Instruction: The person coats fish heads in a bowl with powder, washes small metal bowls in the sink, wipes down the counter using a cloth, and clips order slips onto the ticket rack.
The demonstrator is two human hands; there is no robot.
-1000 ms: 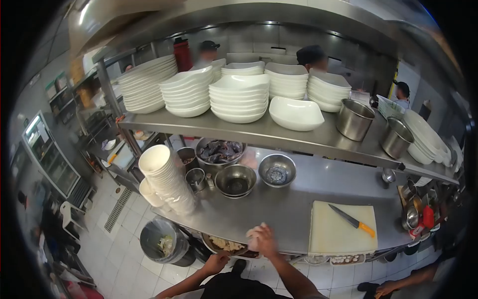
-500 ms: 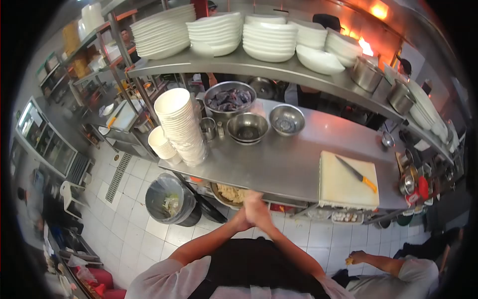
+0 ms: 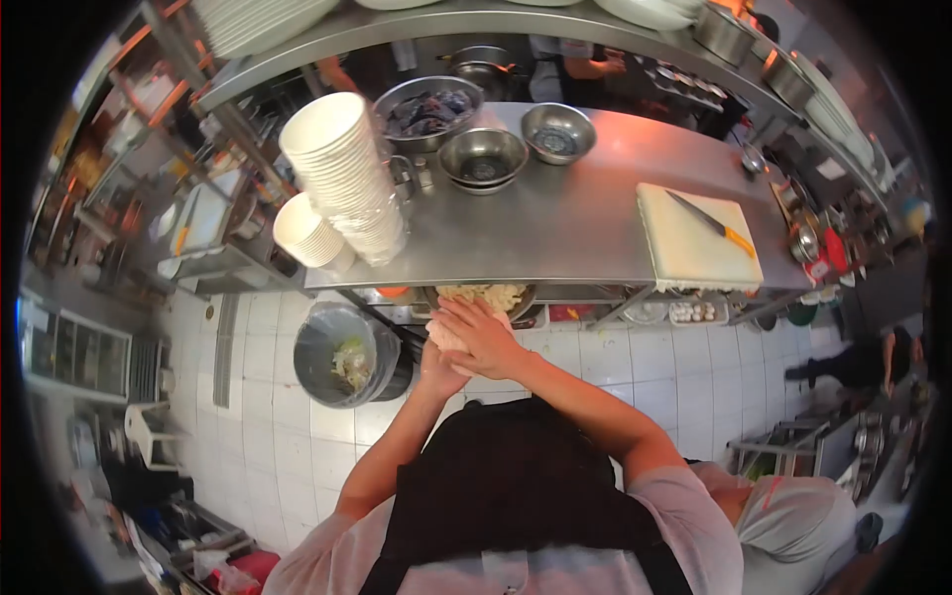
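Note:
My left hand [image 3: 439, 371] supports a pale pink, soft-looking lump [image 3: 448, 336] from below, its fingers largely hidden. Over the top of that lump lies my right hand [image 3: 484, 340], fingers stretched across it, so it is pressed between both palms. I cannot make out what the lump is made of. Just beyond my fingertips, under the counter's front edge, is a wide bowl of pale yellowish pieces [image 3: 486, 295], partly covered by my hands.
A steel counter [image 3: 575, 233] carries stacked white tubs [image 3: 342, 178], metal bowls [image 3: 483, 157], a bowl of dark shellfish-like pieces [image 3: 428, 114], and a cutting board [image 3: 684, 238] with a yellow-handled knife [image 3: 714, 226]. A lined bin [image 3: 319, 369] stands at left; a co-worker [image 3: 793, 526] is close at right.
My view has tipped downward. My hands have shifted left, from clasped together to flat around the pink lump, which shows clearly now. The co-worker's hand at right has gone from sight.

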